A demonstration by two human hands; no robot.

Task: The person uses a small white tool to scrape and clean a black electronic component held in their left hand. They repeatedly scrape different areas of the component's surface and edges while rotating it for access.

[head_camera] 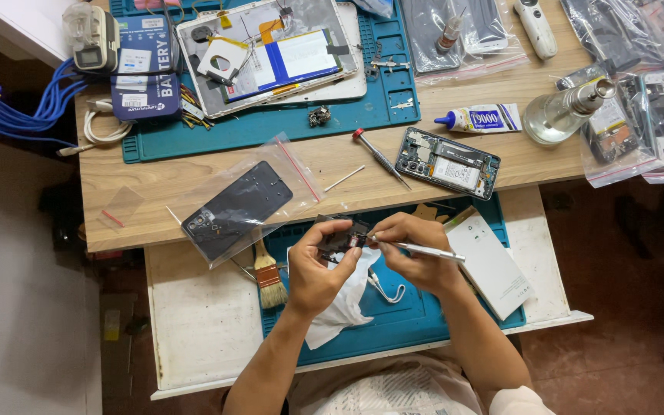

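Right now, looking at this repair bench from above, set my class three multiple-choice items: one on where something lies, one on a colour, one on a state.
1. Where does the red-handled screwdriver lie?
A. On the wooden desk, left of the opened phone
B. Inside the plastic bag
C. On the floor

2. What colour is the work mat under the hands?
A. Orange
B. Teal blue
C. White

3. What is the state of the phone on the desk?
A. Sealed in a box
B. Back cover off, insides exposed
C. Folded shut

Answers:
1 A: it rests on bare wood beside the phone.
2 B: teal shows around the white cloth.
3 B: its battery and boards show.

The left hand grips a small dark part; the right hand holds a slim metal tool to it.
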